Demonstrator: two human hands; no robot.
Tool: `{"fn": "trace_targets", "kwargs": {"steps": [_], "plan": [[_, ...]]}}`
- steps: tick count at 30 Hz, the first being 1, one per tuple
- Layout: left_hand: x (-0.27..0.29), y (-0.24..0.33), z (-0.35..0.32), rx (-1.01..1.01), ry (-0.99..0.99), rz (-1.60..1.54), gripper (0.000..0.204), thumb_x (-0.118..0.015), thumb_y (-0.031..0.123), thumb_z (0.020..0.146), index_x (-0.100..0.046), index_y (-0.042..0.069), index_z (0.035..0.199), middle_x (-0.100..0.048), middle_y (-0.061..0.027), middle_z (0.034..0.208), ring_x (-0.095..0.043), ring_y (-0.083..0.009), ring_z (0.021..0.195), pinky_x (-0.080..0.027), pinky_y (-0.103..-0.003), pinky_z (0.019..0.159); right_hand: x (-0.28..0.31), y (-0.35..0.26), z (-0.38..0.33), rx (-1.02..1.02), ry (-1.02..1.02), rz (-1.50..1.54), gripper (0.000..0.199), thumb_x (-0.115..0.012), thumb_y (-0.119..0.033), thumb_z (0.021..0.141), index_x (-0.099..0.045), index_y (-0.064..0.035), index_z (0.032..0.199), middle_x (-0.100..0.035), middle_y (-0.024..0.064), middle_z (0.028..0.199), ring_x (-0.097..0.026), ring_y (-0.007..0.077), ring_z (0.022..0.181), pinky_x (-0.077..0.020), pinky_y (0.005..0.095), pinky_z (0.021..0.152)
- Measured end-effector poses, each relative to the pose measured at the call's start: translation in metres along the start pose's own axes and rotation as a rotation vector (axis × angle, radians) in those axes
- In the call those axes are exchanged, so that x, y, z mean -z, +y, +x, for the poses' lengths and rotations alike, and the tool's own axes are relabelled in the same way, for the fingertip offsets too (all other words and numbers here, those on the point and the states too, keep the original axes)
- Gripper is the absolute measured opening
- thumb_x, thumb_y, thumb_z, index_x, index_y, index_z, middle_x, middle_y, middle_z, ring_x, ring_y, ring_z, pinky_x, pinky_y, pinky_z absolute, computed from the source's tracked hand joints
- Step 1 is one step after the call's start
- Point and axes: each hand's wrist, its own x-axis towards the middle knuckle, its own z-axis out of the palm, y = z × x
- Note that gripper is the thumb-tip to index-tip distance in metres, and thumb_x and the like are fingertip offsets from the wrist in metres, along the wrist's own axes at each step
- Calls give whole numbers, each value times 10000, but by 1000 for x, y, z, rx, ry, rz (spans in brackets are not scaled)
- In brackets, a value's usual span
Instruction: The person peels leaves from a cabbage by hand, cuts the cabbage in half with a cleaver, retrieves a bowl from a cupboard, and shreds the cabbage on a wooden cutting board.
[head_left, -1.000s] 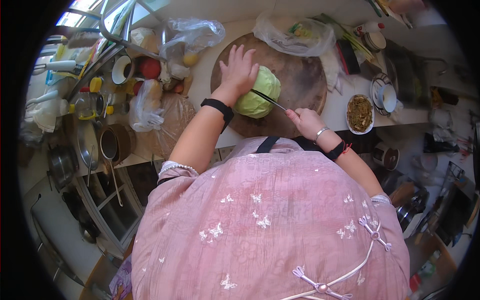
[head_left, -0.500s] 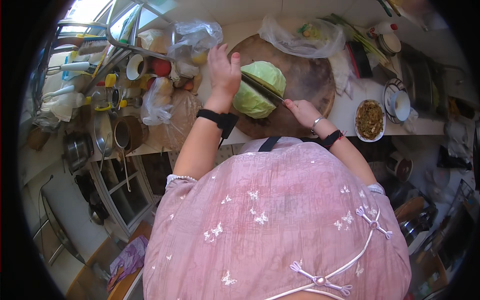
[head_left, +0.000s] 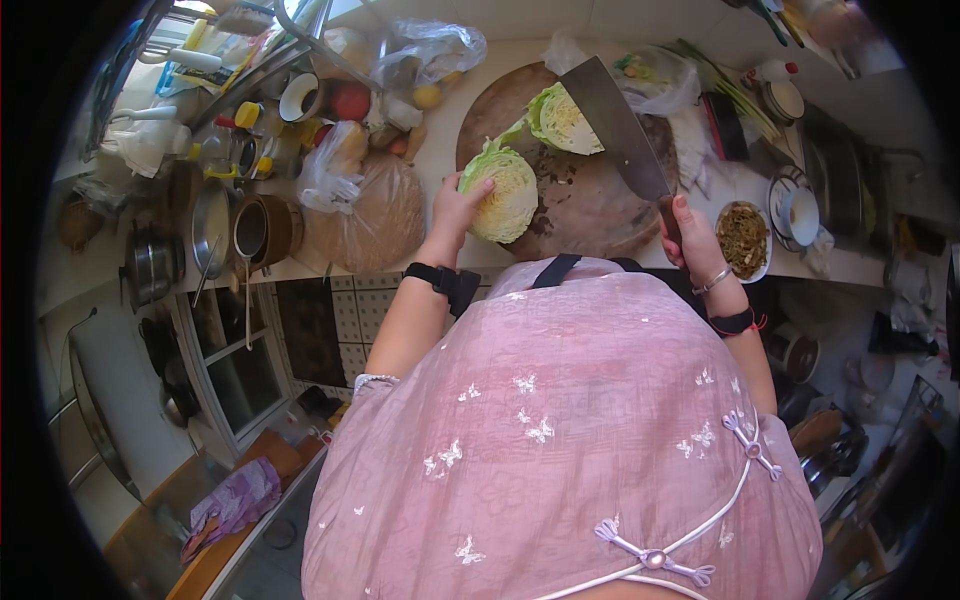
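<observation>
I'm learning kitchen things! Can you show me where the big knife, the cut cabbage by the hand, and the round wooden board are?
cleaver (head_left: 615,120), head view, middle of the flat blade.
cabbage half (head_left: 505,195), head view, its cut face.
chopping board (head_left: 590,215), head view, bare wood near its middle.

Your pale green cabbage is split in two: the near half (head_left: 500,195) rests cut face up on the round wooden chopping board (head_left: 580,200), the far half (head_left: 562,118) beside the raised cleaver (head_left: 620,130).
</observation>
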Motion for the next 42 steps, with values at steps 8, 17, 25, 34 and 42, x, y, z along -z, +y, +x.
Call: {"fn": "trace_targets", "kwargs": {"steps": [8,17,25,34,42], "plan": [[21,7,-5,319,-292,-398,476,-664,270,956,-560,-54,1289,-695,-142,1170,-705,-220,985,-570,-337,841,-14,18,-5,-36,91,-87,636,-458,-683,981,-517,-94,748,-453,-31,545,-403,54,410,-313,214,392],[26,17,-26,381,-292,-482,450,-602,268,994,-520,13,1356,-680,-118,1218,-705,-221,1024,-588,-360,861,-9,32,-13,2,135,-101,640,-454,-695,974,-513,-94,761,-452,-34,541,-397,50,401,-310,210,381],[42,6,-37,356,-311,-383,412,-602,267,993,-521,45,1330,-686,-86,1157,-706,-190,980,-598,-350,814,-2,45,-31,-47,192,-94,624,-443,-683,985,-504,-107,754,-450,-42,537,-383,35,391,-300,200,370],[60,-3,-43,343,-273,-406,401,-613,252,983,-521,39,1310,-678,-101,1155,-705,-205,982,-601,-365,814,-52,15,9,292,23,-845,709,-440,-632,999,-646,23,821,-643,234,772,-626,438,815,-487,462,746],[59,24,-46,223,-308,-466,419,-630,253,965,-526,37,1310,-668,-97,1164,-699,-202,987,-598,-356,800,-38,50,38,123,40,-805,709,-428,-618,1006,-686,25,858,-669,248,809,-647,419,817,-493,448,742]]}}
